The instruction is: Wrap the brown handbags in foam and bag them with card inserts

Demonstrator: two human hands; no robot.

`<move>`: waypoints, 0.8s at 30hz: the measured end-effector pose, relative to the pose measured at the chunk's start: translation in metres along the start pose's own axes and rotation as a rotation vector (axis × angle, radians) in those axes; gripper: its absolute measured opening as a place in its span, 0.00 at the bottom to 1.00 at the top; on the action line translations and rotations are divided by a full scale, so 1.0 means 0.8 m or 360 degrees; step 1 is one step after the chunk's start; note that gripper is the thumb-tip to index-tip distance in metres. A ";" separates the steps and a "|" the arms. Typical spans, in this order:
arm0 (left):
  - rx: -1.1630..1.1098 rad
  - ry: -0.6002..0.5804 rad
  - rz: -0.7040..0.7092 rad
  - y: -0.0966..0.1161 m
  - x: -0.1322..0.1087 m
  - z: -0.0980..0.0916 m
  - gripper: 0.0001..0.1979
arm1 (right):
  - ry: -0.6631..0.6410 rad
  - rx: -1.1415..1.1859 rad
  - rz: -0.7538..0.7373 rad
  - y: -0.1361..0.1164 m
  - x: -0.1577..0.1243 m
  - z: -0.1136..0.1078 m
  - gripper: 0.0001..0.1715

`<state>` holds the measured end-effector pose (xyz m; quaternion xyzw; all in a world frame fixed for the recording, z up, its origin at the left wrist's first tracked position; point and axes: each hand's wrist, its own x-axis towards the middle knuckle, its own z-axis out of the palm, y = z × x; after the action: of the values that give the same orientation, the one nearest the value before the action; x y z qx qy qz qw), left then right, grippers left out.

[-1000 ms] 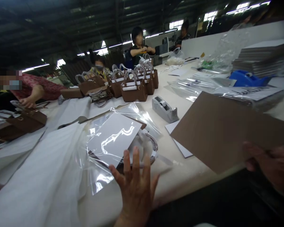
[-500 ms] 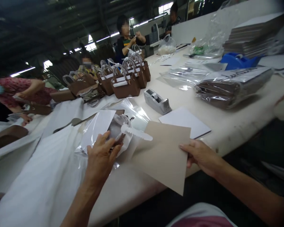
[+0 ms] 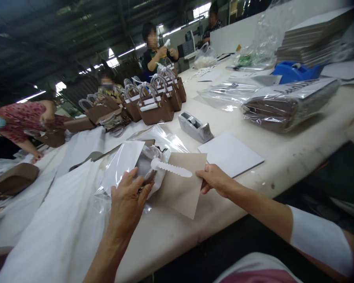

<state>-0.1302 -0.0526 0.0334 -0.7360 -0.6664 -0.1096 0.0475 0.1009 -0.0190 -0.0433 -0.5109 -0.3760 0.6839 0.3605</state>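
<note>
My left hand (image 3: pixel 129 200) is curled over the near side of a brown handbag (image 3: pixel 147 188) lying inside a clear plastic bag (image 3: pixel 103 192), its thumb and fingers gripping at the bag's mouth. A white ribbed strap (image 3: pixel 177 169) sticks out from the wrapped handles. My right hand (image 3: pixel 214 179) pinches the right edge of a beige cardboard sheet (image 3: pixel 179 192) between thumb and fingers. The sheet's left part goes in beside the handbag at the plastic's opening; how far in is hidden.
Behind stand a grey tape dispenser (image 3: pixel 195 127), white-faced boards (image 3: pixel 231 153) and several brown handbags (image 3: pixel 156 108). At right are a wrapped handbag (image 3: pixel 283 106), a blue dispenser (image 3: pixel 297 72) and stacked boards (image 3: pixel 309 43). White wrapping sheets (image 3: pixel 56 220) cover the left. Co-workers are across the table.
My right hand has moved left, pushing the cardboard sheet further toward the wrapped handbag, so less of it shows. My left hand stays nearly in place. A co-worker at far left has shifted a handbag.
</note>
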 end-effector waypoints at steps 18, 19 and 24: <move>-0.0100 0.0047 0.0032 -0.005 0.001 0.000 0.14 | 0.0039 -0.0086 -0.0039 -0.015 0.003 -0.007 0.08; -0.0098 0.0043 0.0020 -0.006 0.001 0.000 0.14 | 0.0046 -0.0092 -0.0048 -0.014 0.005 -0.005 0.08; -0.0108 0.0023 -0.0015 -0.011 0.001 0.001 0.14 | 0.0047 -0.0180 -0.0110 -0.011 0.005 -0.012 0.08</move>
<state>-0.1391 -0.0504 0.0325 -0.7331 -0.6655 -0.1377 0.0269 0.1101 -0.0098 -0.0391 -0.5272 -0.4261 0.6411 0.3599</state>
